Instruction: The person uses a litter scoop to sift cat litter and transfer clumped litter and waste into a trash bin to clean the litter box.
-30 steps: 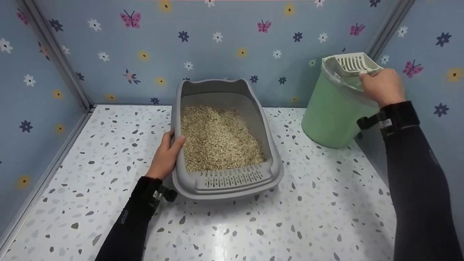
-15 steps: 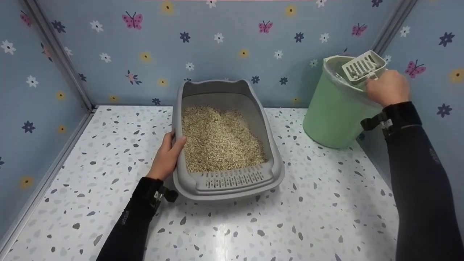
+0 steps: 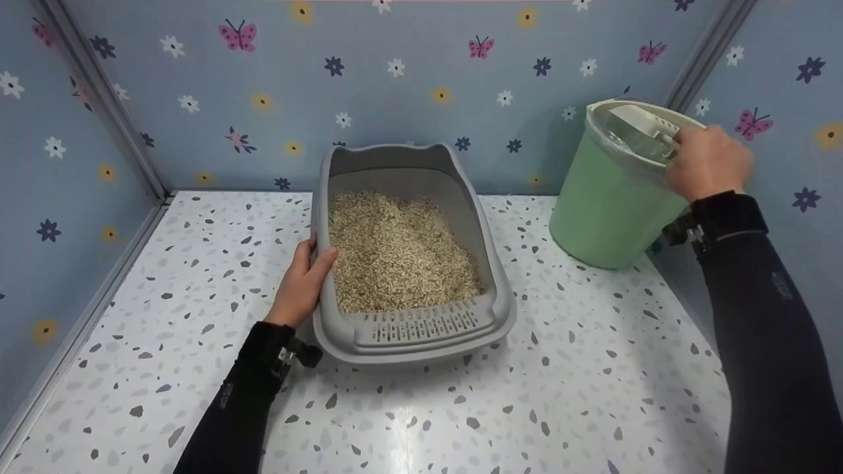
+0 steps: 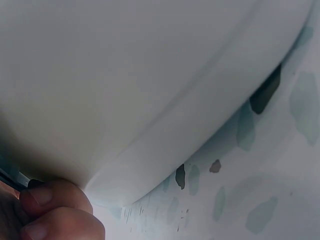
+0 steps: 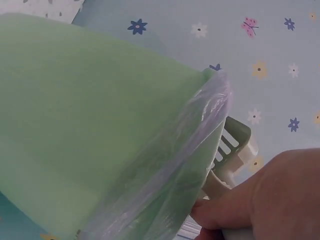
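One pale scoop [image 3: 635, 121] in the right hand [image 3: 710, 162], at the bin [image 3: 609, 204]

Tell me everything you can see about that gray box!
The gray box looks like smooth plastic, with rounded corners, a tall back with two pointy bumps, and a slotted panel at the low front. It's open on top and partly filled with tan bits. It sits on the speckled floor, and the person's left hand grips its left rim.
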`<state>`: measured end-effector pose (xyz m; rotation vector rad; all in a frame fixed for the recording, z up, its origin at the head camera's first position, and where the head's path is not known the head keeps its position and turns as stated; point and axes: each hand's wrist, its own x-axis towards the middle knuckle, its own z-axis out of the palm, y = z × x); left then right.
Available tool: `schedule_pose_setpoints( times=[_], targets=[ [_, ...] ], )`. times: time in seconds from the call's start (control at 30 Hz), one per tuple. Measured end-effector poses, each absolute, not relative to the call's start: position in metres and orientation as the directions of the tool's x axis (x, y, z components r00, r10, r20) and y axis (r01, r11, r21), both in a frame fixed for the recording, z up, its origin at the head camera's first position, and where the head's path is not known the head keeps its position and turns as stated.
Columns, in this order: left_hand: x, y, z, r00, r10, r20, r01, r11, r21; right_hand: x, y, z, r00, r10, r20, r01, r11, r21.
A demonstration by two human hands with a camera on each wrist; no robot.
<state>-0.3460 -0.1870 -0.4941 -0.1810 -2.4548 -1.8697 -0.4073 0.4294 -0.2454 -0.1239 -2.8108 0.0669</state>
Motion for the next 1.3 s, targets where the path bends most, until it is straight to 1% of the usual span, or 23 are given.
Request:
schedule_pose_setpoints(
  times=[0.13, 0.33, 0.47, 0.53, 0.7, 0.8, 0.93, 1.13, 1.3],
  targets=[
    [-0.345, -0.189, -0.496, -0.992, 0.064, 0.106, 0.119, 0.259, 0.959, -0.406, 0.425, -0.247, -0.943, 0.101, 0.317, 0.089, 0.995, -0.053],
    [-0.343, -0.19, -0.497, -0.993, 0.064, 0.098, 0.111, 0.254, 0.961, -0.395, 0.405, -0.241, -0.916, 0.117, 0.385, 0.074, 0.989, -0.125],
    [-0.343, -0.191, -0.496, -0.993, 0.075, 0.095, 0.111, 0.254, 0.961, -0.378, 0.372, -0.231, -0.879, 0.071, 0.471, -0.017, 0.984, -0.179],
    [-0.342, -0.191, -0.496, -0.992, 0.078, 0.094, 0.111, 0.252, 0.961, -0.369, 0.35, -0.227, -0.861, 0.022, 0.508, -0.088, 0.977, -0.192],
    [-0.341, -0.191, -0.494, -0.992, 0.077, 0.095, 0.111, 0.246, 0.963, -0.347, 0.296, -0.227, -0.852, -0.137, 0.505, -0.266, 0.945, -0.192],
    [-0.341, -0.19, -0.495, -0.992, 0.078, 0.097, 0.113, 0.246, 0.963, -0.339, 0.268, -0.235, -0.859, -0.23, 0.458, -0.341, 0.924, -0.175],
    [-0.343, -0.188, -0.494, -0.992, 0.071, 0.104, 0.118, 0.246, 0.962, -0.334, 0.238, -0.25, -0.877, -0.311, 0.366, -0.386, 0.91, -0.152],
    [-0.345, -0.187, -0.494, -0.993, 0.046, 0.107, 0.116, 0.279, 0.953, -0.34, 0.202, -0.273, -0.917, -0.366, 0.156, -0.387, 0.912, -0.135],
    [-0.346, -0.187, -0.496, -0.993, 0.038, 0.108, 0.115, 0.291, 0.95, -0.349, 0.181, -0.288, -0.906, -0.424, -0.021, -0.419, 0.901, -0.111]
  ],
)
